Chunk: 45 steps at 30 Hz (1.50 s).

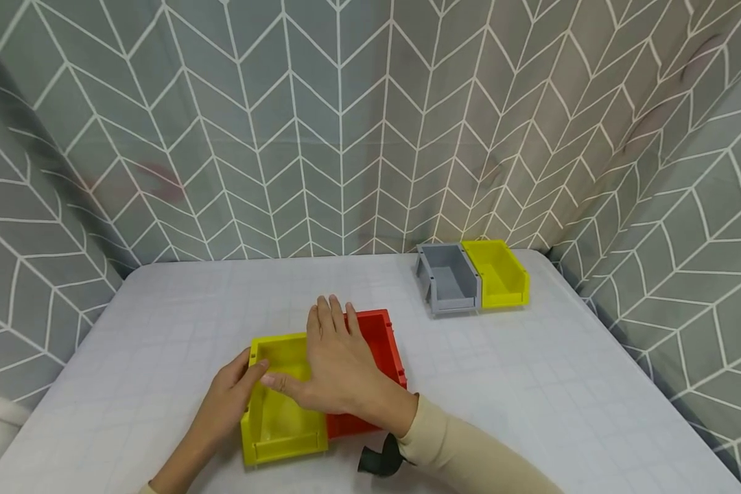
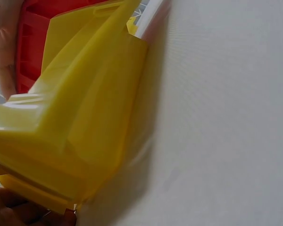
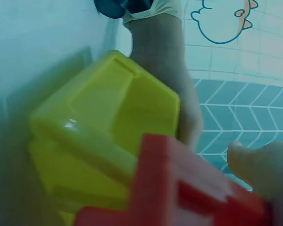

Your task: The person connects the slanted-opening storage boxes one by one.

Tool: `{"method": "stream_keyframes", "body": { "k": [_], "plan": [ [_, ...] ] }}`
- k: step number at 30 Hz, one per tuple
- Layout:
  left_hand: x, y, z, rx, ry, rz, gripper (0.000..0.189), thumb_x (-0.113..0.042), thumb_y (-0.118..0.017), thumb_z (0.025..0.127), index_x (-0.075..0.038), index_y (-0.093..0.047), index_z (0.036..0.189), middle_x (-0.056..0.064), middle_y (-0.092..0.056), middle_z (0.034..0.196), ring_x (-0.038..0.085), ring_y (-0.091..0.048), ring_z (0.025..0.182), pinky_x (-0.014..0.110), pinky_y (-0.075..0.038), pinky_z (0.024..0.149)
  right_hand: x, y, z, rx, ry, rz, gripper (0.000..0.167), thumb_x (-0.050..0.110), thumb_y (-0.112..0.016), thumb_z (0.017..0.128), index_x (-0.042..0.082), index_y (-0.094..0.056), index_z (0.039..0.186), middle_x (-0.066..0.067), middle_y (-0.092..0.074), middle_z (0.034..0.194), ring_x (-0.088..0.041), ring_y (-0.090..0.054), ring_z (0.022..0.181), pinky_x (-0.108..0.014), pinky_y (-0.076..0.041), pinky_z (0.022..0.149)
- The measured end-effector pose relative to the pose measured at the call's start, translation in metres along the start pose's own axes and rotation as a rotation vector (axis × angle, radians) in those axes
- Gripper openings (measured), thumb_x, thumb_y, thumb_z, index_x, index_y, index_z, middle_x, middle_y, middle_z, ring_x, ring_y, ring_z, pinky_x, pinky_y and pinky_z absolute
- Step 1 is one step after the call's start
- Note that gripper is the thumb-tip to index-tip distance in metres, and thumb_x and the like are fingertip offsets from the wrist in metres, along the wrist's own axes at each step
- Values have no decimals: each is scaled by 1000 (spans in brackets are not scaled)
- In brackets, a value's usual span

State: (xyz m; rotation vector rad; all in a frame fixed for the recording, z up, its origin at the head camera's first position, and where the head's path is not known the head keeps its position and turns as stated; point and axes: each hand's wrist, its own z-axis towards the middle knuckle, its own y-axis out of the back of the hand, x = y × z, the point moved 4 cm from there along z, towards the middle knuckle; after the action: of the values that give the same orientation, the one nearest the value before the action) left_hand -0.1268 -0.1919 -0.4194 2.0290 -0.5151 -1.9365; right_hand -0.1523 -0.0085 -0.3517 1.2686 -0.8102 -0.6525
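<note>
A yellow plastic storage bin (image 1: 287,449) and a red storage bin (image 1: 397,346) sit side by side near the front of the table. My left hand (image 1: 225,398) grips the yellow bin's left wall, thumb over the rim and fingers outside it. In the left wrist view, fingertips show at the lower corner of the yellow bin (image 2: 94,113). My right hand (image 1: 341,363) lies with straight fingers across the line where the two bins meet, thumb spread over the yellow one. It hides much of the red bin, whose edge looms close in the right wrist view.
At the back right of the white-covered table (image 1: 173,329) stand a grey bin (image 1: 455,304) and another yellow bin (image 1: 511,300), side by side. Patterned curtains (image 1: 358,137) enclose the back and sides. A black device (image 1: 383,460) hangs by the right sleeve.
</note>
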Motion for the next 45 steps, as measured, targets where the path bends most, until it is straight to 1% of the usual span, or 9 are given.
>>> {"method": "stream_keyframes", "body": {
  "k": [3, 6, 11, 16, 24, 30, 38, 43, 45],
  "plan": [
    [1, 0, 0, 1, 18, 1, 61, -38, -42, 112, 2, -37, 158, 23, -44, 157, 40, -41, 144, 60, -33, 115, 0, -9, 0, 14, -7, 8, 117, 88, -27, 89, -4, -27, 162, -19, -21, 169, -35, -9, 157, -51, 0, 124],
    [0, 0, 0, 4, 34, 0, 60, -37, -42, 113, 1, -37, 158, 22, -43, 158, 39, -41, 144, 59, -34, 115, -1, -16, 0, 8, -10, -1, 117, 88, -28, 89, -5, -28, 161, -20, -24, 168, -36, -11, 157, -52, -2, 124],
    [-1, -2, 1, 6, 36, -6, 61, -37, -43, 113, 2, -36, 158, 22, -42, 158, 39, -41, 144, 59, -34, 115, -2, -23, -1, 0, -11, -26, 118, 89, -25, 89, -5, -29, 161, -20, -25, 168, -37, -13, 156, -52, -4, 125],
    [-1, -1, 0, 5, 33, -9, 62, -37, -43, 113, 3, -35, 159, 22, -41, 159, 39, -39, 146, 58, -33, 115, -2, -26, -1, 0, -9, -37, 118, 89, -25, 89, -4, -29, 161, -20, -25, 168, -36, -13, 156, -51, -4, 124],
    [-1, -2, 1, 9, 33, -12, 63, -38, -42, 112, 3, -35, 159, 22, -39, 160, 40, -35, 148, 59, -31, 116, -2, -27, -2, -5, -10, -30, 115, 86, -32, 90, -5, -30, 161, -20, -25, 167, -36, -12, 157, -51, -4, 124],
    [-1, -1, 1, 20, 42, -9, 63, -38, -42, 113, 3, -34, 159, 22, -37, 162, 40, -32, 149, 59, -30, 117, -3, -30, -2, -1, -6, -17, 116, 87, -29, 89, -3, -27, 162, -19, -23, 168, -36, -13, 156, -51, -4, 124],
    [-3, -2, 2, 22, 22, -23, 61, -37, -42, 113, 2, -35, 159, 21, -39, 161, 39, -33, 149, 59, -30, 117, -6, -34, -3, -15, -5, 6, 115, 87, -29, 90, -2, -24, 163, -19, -20, 169, -35, -10, 157, -51, -1, 124],
    [-1, -1, 1, 28, 44, -12, 63, -39, -42, 112, 1, -33, 160, 22, -38, 161, 40, -35, 148, 59, -31, 116, -6, -37, -3, -18, 1, 35, 111, 84, -33, 92, 0, -25, 163, -19, -16, 170, -35, -6, 157, -51, 1, 124],
    [-2, 0, 1, 28, 61, 8, 65, -40, -42, 112, 1, -30, 161, 23, -35, 162, 42, -33, 148, 60, -31, 116, -6, -36, -2, -16, 6, 50, 108, 82, -33, 93, 1, -26, 164, -19, -16, 170, -34, -5, 157, -50, 1, 124]
  ]
}}
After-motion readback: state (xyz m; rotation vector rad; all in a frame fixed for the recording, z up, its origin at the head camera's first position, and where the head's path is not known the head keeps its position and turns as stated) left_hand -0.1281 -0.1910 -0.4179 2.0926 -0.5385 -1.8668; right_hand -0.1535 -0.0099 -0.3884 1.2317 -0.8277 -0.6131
